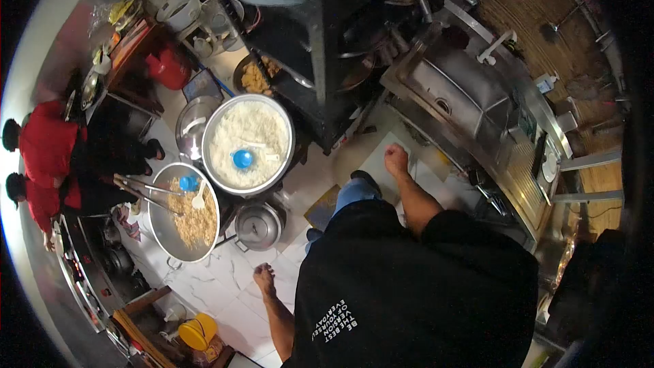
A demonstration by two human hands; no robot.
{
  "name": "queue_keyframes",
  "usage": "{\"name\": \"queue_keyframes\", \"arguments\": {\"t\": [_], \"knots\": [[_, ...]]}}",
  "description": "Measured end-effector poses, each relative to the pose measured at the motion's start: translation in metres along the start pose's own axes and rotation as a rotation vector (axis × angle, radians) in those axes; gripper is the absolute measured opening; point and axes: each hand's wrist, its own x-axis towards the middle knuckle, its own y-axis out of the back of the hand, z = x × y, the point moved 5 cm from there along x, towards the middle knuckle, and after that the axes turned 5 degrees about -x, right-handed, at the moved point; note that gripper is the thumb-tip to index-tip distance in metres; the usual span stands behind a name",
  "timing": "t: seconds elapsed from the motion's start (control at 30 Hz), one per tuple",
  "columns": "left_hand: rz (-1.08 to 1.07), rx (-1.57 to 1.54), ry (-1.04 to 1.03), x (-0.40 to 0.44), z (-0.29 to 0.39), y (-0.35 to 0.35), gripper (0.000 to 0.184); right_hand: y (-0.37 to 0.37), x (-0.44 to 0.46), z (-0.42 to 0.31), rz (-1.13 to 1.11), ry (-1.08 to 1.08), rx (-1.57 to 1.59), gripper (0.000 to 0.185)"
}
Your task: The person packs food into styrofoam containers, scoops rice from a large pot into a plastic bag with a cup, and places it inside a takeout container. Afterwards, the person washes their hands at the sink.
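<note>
My left hand (264, 278) hangs over the white tiled floor with its fingers curled in and nothing visible in them. It is nearest to a lidded metal pot (259, 226). My right hand (396, 159) is closed in a loose fist, apart from the steel sink counter beside it, and no object shows in it. Ahead stands a large round pan of white rice (228, 126) with a blue cup (242, 158) and a pale scoop in it. Next to it a wide pan holds brownish fried rice (194, 218), a blue cup (189, 184), a white ladle (199, 199) and long-handled utensils.
Two people in red shirts (49, 140) stand at the far left by a counter. A dark shelf rack (320, 48) rises ahead. The steel sink (463, 88) is on my right. A yellow bucket (197, 331) sits at the lower left, and a red gas cylinder (169, 68) stands farther back.
</note>
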Motion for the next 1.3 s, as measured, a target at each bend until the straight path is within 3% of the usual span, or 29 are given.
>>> {"name": "queue_keyframes", "arguments": {"t": [0.13, 0.17, 0.23, 0.27, 0.33, 0.43, 0.5, 0.7, 0.83, 0.9, 0.97, 1.0, 1.1, 1.13, 1.23, 1.3], "knots": [[-0.199, 0.247, -0.152, -0.014, -0.045, -0.076, 0.026, 0.033, 0.122, 0.011, 0.29, -0.097, 0.412, 0.018], [-0.238, 0.332, -0.163, -0.016, -0.055, -0.095, 0.026, 0.044, 0.157, 0.016, 0.325, -0.058, 0.707, 0.019], [-0.27, 0.437, -0.122, -0.029, -0.07, -0.13, 0.027, 0.099, 0.209, 0.005, 0.456, -0.002, 0.746, 0.019], [-0.28, 0.474, -0.1, -0.035, -0.069, -0.144, 0.027, 0.129, 0.225, -0.011, 0.531, 0.001, 0.488, 0.017], [-0.278, 0.481, -0.069, -0.043, -0.052, -0.173, 0.028, 0.071, 0.312, 0.054, 0.393, 0.009, 0.839, 0.018], [-0.252, 0.429, -0.056, -0.051, -0.017, -0.21, 0.029, 0.11, 0.35, 0.023, 0.491, 0.055, 0.522, 0.017], [-0.226, 0.36, -0.067, -0.054, 0.008, -0.23, 0.03, 0.08, 0.38, 0.037, 0.443, 0.058, 0.617, 0.017], [-0.243, 0.185, -0.143, -0.046, 0.063, -0.297, 0.032, 0.076, 0.325, 0.017, 0.34, -0.078, 0.869, 0.023], [-0.209, 0.309, -0.105, -0.052, 0.103, -0.37, 0.031, 0.097, 0.233, -0.018, 0.097, 0.025, 0.669, 0.016], [-0.215, 0.288, -0.077, -0.04, 0.09, -0.388, 0.031, 0.076, 0.189, -0.022, -0.244, 0.062, 0.74, 0.013], [-0.336, 0.148, -0.105, -0.017, 0.055, -0.388, 0.033, 0.043, 0.16, -0.02, -0.555, 0.239, 0.669, 0.014], [-0.294, 0.265, -0.133, -0.037, 0.074, -0.4, 0.035, 0.022, 0.147, -0.015, -0.71, 0.325, 0.624, 0.015], [-0.257, 0.456, -0.36, -0.064, 0.078, -0.406, 0.036, -0.051, 0.138, 0.023, -1.085, 0.072, 0.459, 0.023], [-0.226, 0.385, -0.178, -0.024, 0.01, -0.377, 0.035, -0.069, 0.147, 0.028, -0.999, 0.098, 0.444, 0.014], [-0.143, 0.394, -0.252, -0.069, 0.015, -0.362, 0.032, -0.157, 0.182, 0.064, -1.17, -0.178, 1.175, 0.015], [-0.024, 0.452, -0.206, -0.094, -0.01, -0.341, 0.029, -0.167, 0.202, 0.054, -0.874, -0.469, 1.114, 0.016]]}}
